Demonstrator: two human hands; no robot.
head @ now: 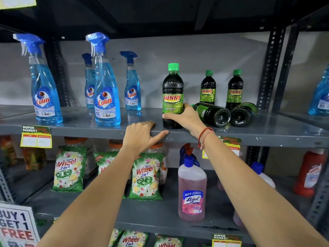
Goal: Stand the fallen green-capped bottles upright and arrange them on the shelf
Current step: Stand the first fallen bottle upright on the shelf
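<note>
Resting empty on the shelf's front edge [106,130], your left hand [140,135] steadies you; your right hand [185,116] grasps the upright bottle [172,97] near that edge; nudged forward, it could topple; behind lie two fallen bottles [211,114], liable to roll.

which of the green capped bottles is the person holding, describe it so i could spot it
Look at the grey shelf holding blue spray bottles on the left and dark bottles on the right. The held bottle stands upright at the front edge, the right hand wrapped round its lower part. Unlike the two fallen bottles and two upright ones behind, it is nearest and leftmost.
</note>
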